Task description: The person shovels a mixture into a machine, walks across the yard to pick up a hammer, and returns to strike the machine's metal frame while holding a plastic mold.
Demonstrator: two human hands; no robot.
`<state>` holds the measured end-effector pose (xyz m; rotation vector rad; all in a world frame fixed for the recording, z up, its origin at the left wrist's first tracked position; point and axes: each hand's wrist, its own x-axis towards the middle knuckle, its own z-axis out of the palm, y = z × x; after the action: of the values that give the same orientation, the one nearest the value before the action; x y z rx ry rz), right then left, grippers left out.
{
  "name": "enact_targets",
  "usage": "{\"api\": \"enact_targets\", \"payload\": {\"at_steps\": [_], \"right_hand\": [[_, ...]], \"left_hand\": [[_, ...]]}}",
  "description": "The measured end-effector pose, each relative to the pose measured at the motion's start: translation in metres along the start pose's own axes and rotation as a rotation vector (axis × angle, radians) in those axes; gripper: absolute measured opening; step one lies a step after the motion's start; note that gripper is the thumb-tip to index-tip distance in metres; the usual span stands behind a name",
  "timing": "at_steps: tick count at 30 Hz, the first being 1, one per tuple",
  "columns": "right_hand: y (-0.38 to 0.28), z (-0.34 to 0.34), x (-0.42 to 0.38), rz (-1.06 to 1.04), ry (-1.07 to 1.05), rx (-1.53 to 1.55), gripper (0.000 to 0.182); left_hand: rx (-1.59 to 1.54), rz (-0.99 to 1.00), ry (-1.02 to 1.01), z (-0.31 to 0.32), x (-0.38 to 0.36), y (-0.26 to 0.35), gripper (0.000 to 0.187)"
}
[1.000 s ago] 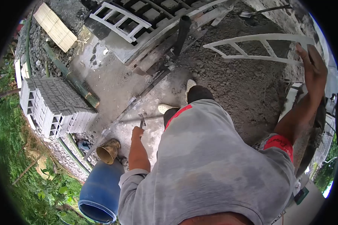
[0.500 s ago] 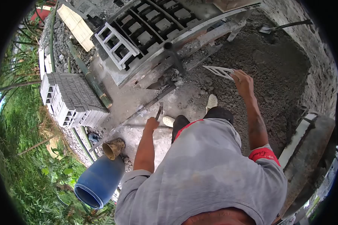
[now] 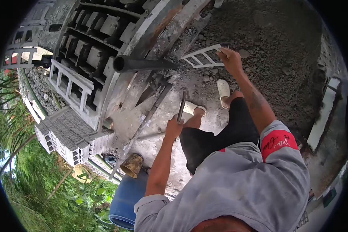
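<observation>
My left hand (image 3: 174, 127) is closed around the handle of a hammer (image 3: 183, 101), a dark metal tool whose head points away from me. In my right hand (image 3: 231, 61) is one end of a pale, ladder-like frame (image 3: 203, 58) with several rectangular openings, pinched between thumb and fingers. The frame hangs tilted above the ground near the grey sand heap (image 3: 274, 50). To the left, a block-moulding machine (image 3: 112, 83) with dark cavities bears a similar pale frame (image 3: 70, 83) along its edge.
A thick metal pipe (image 3: 143, 64) juts from the machine toward me, and a long bar (image 3: 145, 121) slants below it. Stacked hollow blocks (image 3: 69, 129) stand at left. A rusty bucket (image 3: 132, 165) sits by a blue barrel (image 3: 128, 197). My light clogs (image 3: 223, 92) are on the ground.
The view has turned and come nearer the machine. My right hand has tilted the frame so its openings show more. The hammer in my left hand has moved forward, toward the pipe.
</observation>
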<state>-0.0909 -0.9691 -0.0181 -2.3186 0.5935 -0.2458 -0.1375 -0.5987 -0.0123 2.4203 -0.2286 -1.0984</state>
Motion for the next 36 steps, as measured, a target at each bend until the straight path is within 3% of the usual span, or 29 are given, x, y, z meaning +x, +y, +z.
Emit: {"api": "enact_targets", "payload": {"at_steps": [4,5,8,14,16,18,20,21,22,24,25,26,29,31,36], "right_hand": [[0.069,0.106,0.015,0.127,0.108,0.186,0.026],[0.083,0.128,0.018,0.157,0.125,0.244,0.026],[0.117,0.189,0.034,0.285,0.041,0.31,0.028],[0.146,0.242,0.063,0.038,-0.084,0.316,0.032],[0.148,0.249,0.076,-0.129,-0.042,0.346,0.032],[0.154,0.248,0.1,-0.167,-0.103,0.308,0.037],[0.161,0.244,0.12,-0.192,-0.387,0.537,0.049],[0.165,0.241,0.125,-0.229,-0.576,0.581,0.058],[0.172,0.241,0.129,-0.225,-0.575,0.607,0.058],[0.184,0.239,0.132,-0.354,-0.851,0.738,0.059],[0.195,0.254,0.128,-0.244,-0.9,0.853,0.056],[0.175,0.222,0.112,-0.121,-0.884,0.807,0.055],[0.18,0.232,0.119,-0.106,-0.744,0.84,0.052],[0.184,0.228,0.115,-0.006,-0.681,0.918,0.05],[0.179,0.228,0.12,-0.042,-0.709,1.015,0.043]], "left_hand": [[-0.047,0.098,0.099,0.037,0.061,-0.021,0.038],[-0.064,0.024,0.054,0.04,0.074,-0.017,0.038],[-0.114,0.109,0.106,0.07,0.114,-0.033,0.037],[-0.319,0.096,0.172,0.131,0.178,-0.047,0.036],[-0.3,0.175,0.274,0.146,0.188,-0.045,0.035],[-0.344,0.135,0.284,0.151,0.19,-0.043,0.032],[-0.259,0.17,0.334,0.145,0.187,-0.03,0.03],[-0.176,0.292,0.42,0.145,0.184,-0.026,0.026],[-0.152,0.28,0.419,0.142,0.178,-0.022,0.026],[-0.223,0.323,0.555,0.139,0.165,-0.01,0.027],[-0.249,0.373,0.622,0.133,0.159,0.003,0.029],[-0.236,0.374,0.631,0.127,0.153,0.015,0.029],[-0.472,0.345,0.726,0.115,0.139,0.044,0.039],[-0.418,0.353,0.751,0.117,0.137,0.051,0.039],[-0.371,0.308,0.731,0.13,0.14,0.061,0.039]]}}
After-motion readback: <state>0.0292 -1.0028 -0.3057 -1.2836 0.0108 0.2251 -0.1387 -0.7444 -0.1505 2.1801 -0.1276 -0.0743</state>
